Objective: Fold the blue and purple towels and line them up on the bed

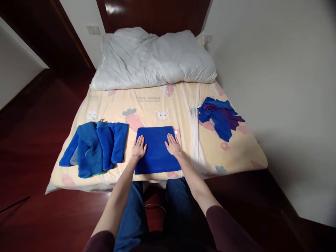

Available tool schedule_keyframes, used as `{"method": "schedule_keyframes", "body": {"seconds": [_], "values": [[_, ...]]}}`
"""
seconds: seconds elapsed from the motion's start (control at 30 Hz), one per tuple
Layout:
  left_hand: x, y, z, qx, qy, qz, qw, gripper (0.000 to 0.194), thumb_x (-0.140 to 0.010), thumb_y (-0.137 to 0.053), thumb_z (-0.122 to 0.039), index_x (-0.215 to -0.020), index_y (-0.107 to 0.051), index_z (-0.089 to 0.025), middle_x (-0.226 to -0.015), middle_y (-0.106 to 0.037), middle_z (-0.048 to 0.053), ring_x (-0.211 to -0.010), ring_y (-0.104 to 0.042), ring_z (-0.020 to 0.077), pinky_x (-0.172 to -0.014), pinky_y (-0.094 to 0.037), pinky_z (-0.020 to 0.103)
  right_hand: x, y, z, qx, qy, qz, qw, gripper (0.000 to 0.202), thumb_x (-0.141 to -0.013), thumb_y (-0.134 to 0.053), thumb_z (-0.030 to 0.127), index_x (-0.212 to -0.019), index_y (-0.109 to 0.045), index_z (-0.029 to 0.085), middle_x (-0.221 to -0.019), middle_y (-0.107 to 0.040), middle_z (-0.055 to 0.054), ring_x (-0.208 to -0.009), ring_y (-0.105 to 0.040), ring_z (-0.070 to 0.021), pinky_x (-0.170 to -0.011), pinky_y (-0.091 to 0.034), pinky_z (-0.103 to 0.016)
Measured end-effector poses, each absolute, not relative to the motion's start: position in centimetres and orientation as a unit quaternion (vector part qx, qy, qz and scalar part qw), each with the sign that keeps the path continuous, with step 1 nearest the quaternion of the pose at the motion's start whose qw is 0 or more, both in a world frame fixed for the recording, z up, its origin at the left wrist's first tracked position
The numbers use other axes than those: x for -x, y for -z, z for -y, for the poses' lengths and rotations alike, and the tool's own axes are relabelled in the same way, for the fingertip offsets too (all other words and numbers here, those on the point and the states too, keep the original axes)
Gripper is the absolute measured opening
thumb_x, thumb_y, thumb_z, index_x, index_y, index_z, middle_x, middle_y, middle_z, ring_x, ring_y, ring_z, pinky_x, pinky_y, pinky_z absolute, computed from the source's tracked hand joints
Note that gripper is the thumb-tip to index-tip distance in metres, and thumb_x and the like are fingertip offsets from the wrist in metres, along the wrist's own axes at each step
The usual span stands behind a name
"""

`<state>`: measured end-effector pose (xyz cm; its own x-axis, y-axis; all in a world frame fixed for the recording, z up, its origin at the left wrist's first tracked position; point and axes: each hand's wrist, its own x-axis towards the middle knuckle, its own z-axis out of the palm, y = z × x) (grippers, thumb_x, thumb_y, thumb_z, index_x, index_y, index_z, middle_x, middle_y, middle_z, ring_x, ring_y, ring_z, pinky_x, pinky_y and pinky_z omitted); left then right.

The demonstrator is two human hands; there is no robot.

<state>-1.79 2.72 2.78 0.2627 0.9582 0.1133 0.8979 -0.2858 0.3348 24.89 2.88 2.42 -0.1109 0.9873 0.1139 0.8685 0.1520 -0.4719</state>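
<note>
A blue towel (156,154) lies spread flat as a near-square on the bed, close to its front edge. My left hand (139,147) rests on the towel's left side, fingers stretched out and pointing away from me. On the right side, my right hand (173,145) presses flat with its fingers extended, near a small white tag (175,132) at the towel's edge. Neither hand grips anything. To the left sits a row of folded blue towels (90,148), overlapping one another. A crumpled heap of blue and purple cloths (219,115) lies to the right.
The bed has a cream sheet (157,108) printed with rabbits and carrots, bunched in folds right of the towel. A white quilt (154,59) is piled against the dark headboard (154,14). A white wall (275,87) stands on the right, with dark red floor (28,147) on the left.
</note>
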Motion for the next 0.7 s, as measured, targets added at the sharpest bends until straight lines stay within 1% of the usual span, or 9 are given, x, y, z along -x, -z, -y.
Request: {"method": "schedule_keyframes", "body": {"seconds": [0.07, 0.13, 0.2, 0.27, 0.3, 0.37, 0.5, 0.6, 0.7], "values": [[1.2, -3.4, -2.5, -0.774, -0.151, -0.608, 0.095, 0.067, -0.099, -0.035, -0.035, -0.160, -0.035, -0.005, -0.165, -0.030, 0.020, -0.158, -0.021, 0.0306, -0.130, -0.018, 0.053, -24.7, -3.0, -3.0, 0.654, -0.145, 0.711, 0.215, 0.057, -0.103, -0.043, 0.036, -0.153, -0.050, 0.011, -0.160, -0.043, -0.018, -0.153, -0.036, -0.0307, -0.130, -0.012, -0.050], [-1.0, -3.6, -1.2, -0.782, -0.154, -0.597, 0.093, 0.067, -0.098, -0.035, -0.032, -0.159, -0.036, -0.005, -0.165, -0.029, 0.020, -0.158, -0.019, 0.0319, -0.130, -0.018, 0.055, -22.6, -3.4, -2.2, 0.651, -0.136, 0.716, 0.211, 0.056, -0.101, -0.042, 0.032, -0.153, -0.051, 0.011, -0.161, -0.042, -0.018, -0.155, -0.032, -0.0330, -0.130, -0.009, -0.056], [-3.5, -3.2, 0.9, -0.803, -0.150, -0.568, 0.100, 0.068, -0.097, -0.035, -0.028, -0.162, -0.033, -0.009, -0.166, -0.029, 0.017, -0.157, -0.020, 0.0301, -0.130, -0.021, 0.053, -20.0, -3.4, -0.3, 0.620, -0.131, 0.750, 0.190, 0.058, -0.100, -0.037, 0.025, -0.155, -0.047, 0.010, -0.165, -0.035, -0.015, -0.158, -0.025, -0.0300, -0.130, -0.010, -0.056], [-5.1, -2.6, 3.1, -0.815, -0.142, -0.550, 0.110, 0.069, -0.096, -0.035, -0.026, -0.164, -0.028, -0.014, -0.166, -0.030, 0.013, -0.157, -0.021, 0.0276, -0.130, -0.024, 0.051, -18.1, -3.1, 2.1, 0.585, -0.141, 0.782, 0.164, 0.060, -0.099, -0.033, 0.019, -0.158, -0.042, 0.012, -0.167, -0.032, -0.011, -0.158, -0.024, -0.0242, -0.131, -0.015, -0.051], [-5.4, -2.3, 4.1, -0.816, -0.143, -0.549, 0.112, 0.069, -0.097, -0.034, -0.026, -0.165, -0.026, -0.015, -0.166, -0.030, 0.013, -0.157, -0.022, 0.0268, -0.130, -0.024, 0.050, -17.7, -2.9, 3.3, 0.578, -0.146, 0.788, 0.158, 0.060, -0.100, -0.032, 0.018, -0.159, -0.040, 0.013, -0.167, -0.031, -0.010, -0.158, -0.025, -0.0224, -0.131, -0.017, -0.049], [-5.0, -1.9, 5.3, -0.813, -0.154, -0.550, 0.111, 0.067, -0.100, -0.033, -0.029, -0.165, -0.024, -0.015, -0.167, -0.028, 0.013, -0.158, -0.022, 0.0267, -0.130, -0.022, 0.050, -17.9, -2.7, 4.9, 0.581, -0.146, 0.785, 0.160, 0.059, -0.102, -0.032, 0.023, -0.161, -0.037, 0.015, -0.167, -0.032, -0.009, -0.158, -0.026, -0.0219, -0.131, -0.020, -0.049], [-2.3, -1.6, 5.6, -0.798, -0.180, -0.566, 0.104, 0.065, -0.103, -0.032, -0.035, -0.163, -0.028, -0.010, -0.167, -0.028, 0.015, -0.158, -0.023, 0.0275, -0.130, -0.020, 0.050, -20.3, -2.4, 5.6, 0.603, -0.117, 0.770, 0.174, 0.060, -0.106, -0.033, 0.034, -0.162, -0.033, 0.013, -0.167, -0.032, -0.010, -0.158, -0.025, -0.0225, -0.131, -0.017, -0.049], [0.2, -1.1, 5.5, -0.781, -0.189, -0.587, 0.095, 0.064, -0.105, -0.029, -0.037, -0.161, -0.032, -0.006, -0.167, -0.029, 0.015, -0.158, -0.024, 0.0271, -0.130, -0.020, 0.049, -22.2, -1.9, 5.5, 0.618, -0.098, 0.762, 0.169, 0.061, -0.108, -0.030, 0.037, -0.162, -0.033, 0.009, -0.168, -0.030, -0.011, -0.159, -0.023, -0.0223, -0.131, -0.014, -0.047], [2.5, -0.6, 5.6, -0.780, -0.191, -0.589, 0.094, 0.065, -0.105, -0.030, -0.038, -0.160, -0.033, -0.005, -0.167, -0.030, 0.015, -0.158, -0.024, 0.0269, -0.130, -0.019, 0.049, -24.0, -1.5, 5.7, 0.634, -0.089, 0.750, 0.165, 0.062, -0.108, -0.028, 0.039, -0.162, -0.032, 0.008, -0.168, -0.029, -0.012, -0.159, -0.022, -0.0229, -0.131, -0.012, -0.048]]}}
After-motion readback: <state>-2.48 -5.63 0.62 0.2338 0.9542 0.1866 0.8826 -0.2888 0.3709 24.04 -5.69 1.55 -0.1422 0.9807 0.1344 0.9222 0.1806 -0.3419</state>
